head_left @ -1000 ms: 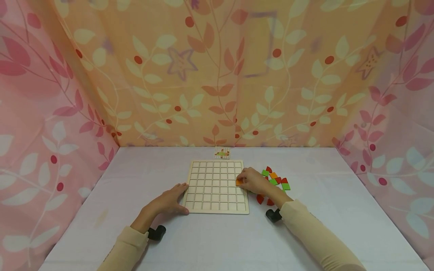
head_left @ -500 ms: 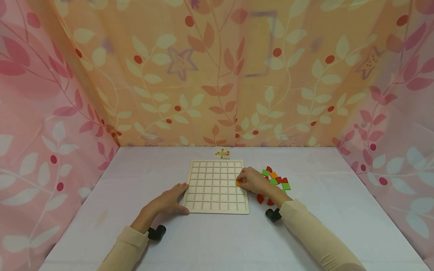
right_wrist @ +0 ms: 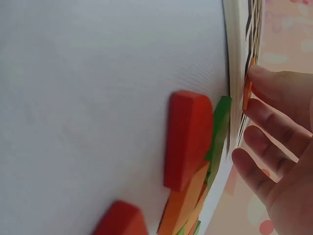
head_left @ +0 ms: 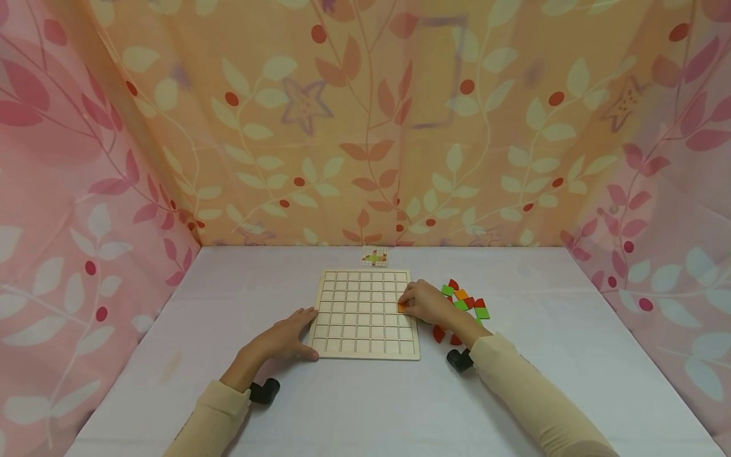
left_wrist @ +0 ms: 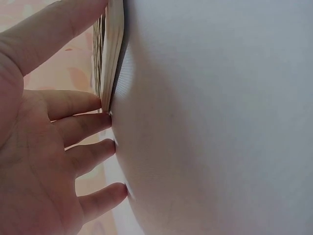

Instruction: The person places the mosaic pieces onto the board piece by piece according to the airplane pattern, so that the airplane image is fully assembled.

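A pale wooden grid board [head_left: 363, 318] lies flat on the white table. Its left edge is touched by my left hand [head_left: 281, 337], whose fingers are extended, with the thumb by the near left corner. At the right side of the grid, my right hand [head_left: 429, 303] pinches a small orange square tile [head_left: 401, 308] between thumb and index finger. In the right wrist view, that orange tile [right_wrist: 248, 92] stands at the board's surface; the other fingers are spread apart from it. Whether it sits fully inside a cell, I cannot tell.
Several loose red, green and orange pieces [head_left: 460, 306] lie right of the board, partly hidden by the right hand and forearm. Behind the board is a small pattern card [head_left: 374, 257]. Floral cloth [head_left: 365, 127] encloses the back and sides.
Almost nothing differs. Both hands keep their places, and the orange tile stays at the right side of the board; the head view shifts very slightly.
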The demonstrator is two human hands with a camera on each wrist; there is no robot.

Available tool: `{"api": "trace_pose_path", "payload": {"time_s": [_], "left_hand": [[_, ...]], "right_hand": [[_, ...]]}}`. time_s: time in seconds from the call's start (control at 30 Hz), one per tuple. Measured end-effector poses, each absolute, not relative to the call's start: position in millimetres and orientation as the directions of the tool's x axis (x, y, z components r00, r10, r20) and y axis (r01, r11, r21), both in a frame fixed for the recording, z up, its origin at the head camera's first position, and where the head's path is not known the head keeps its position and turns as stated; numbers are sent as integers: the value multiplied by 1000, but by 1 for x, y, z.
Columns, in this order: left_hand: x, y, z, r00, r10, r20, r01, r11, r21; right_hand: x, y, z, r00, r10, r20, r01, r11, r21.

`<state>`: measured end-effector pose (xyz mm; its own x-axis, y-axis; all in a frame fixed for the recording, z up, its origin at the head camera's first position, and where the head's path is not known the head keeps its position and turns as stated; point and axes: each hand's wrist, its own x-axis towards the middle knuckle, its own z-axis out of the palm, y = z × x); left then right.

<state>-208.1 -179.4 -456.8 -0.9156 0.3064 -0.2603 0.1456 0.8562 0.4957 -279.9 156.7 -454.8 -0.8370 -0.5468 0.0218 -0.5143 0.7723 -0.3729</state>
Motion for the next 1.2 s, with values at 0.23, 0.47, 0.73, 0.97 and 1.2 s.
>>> {"api": "trace_pose_path", "payload": {"time_s": [0.23,0.47,0.73,0.97,1.2], "left_hand": [[-209,-179,-459,-916,308,-256,155,863,481],[-209,-178,-459,-914,316,-254,163,860,484],[-209,-178,-460,-917,307,-254,154,861,485],[-208,-178,-461,-919,301,-254,147,861,487],[-207,-178,-460,-920,302,-250,150,860,488]], "right_hand": [[-287,163,-448,-894,-446,-52,-362,784,-504],[-298,184,-440,-918,-389,-71,-296,796,-528],[-310,210,-440,-931,-363,-49,-294,820,-492],[-319,227,-442,-948,-312,-61,-244,837,-490],[-323,240,-446,-965,-253,-71,-188,853,-487]]}}
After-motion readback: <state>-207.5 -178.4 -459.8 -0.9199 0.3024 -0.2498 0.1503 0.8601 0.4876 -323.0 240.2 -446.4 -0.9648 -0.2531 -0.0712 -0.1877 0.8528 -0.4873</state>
